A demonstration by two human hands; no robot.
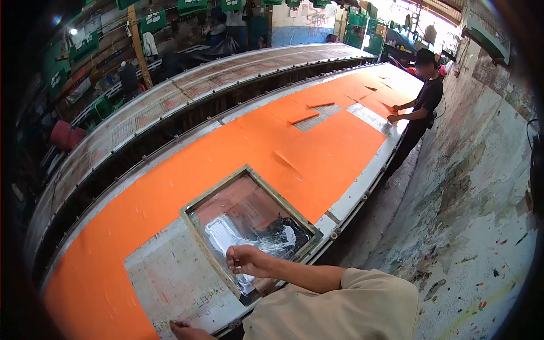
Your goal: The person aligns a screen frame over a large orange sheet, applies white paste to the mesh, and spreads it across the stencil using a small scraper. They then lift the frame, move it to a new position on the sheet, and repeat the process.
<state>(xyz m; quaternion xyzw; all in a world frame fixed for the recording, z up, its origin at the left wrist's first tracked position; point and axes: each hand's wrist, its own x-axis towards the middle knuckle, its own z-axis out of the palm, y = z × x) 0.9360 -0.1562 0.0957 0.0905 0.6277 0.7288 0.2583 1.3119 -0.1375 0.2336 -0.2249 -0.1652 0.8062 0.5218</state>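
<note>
A wooden-framed printing screen [214, 245] lies on the long table, partly over orange fabric [153, 198] and partly over a bare, paint-marked stretch. White ink [224, 232] is smeared across its mesh, with a dark wet-looking patch beside it. My right hand [249, 261] hovers above the screen's near part, fingers loosely curled with a gap between them and nothing visible inside. Below it, a brownish block [263, 284] sits in the screen's near corner, partly hidden by my forearm. My left hand [190, 330], cut off by the bottom edge, is near the bare tabletop [170, 272]; its visible fingers look empty.
A person [422, 102] in dark clothes handles orange fabric farther along the table's right side. A second long table [187, 85] runs parallel on the left. Fittings [334, 234] line the near rail. A stained wall [476, 226] stands at the right.
</note>
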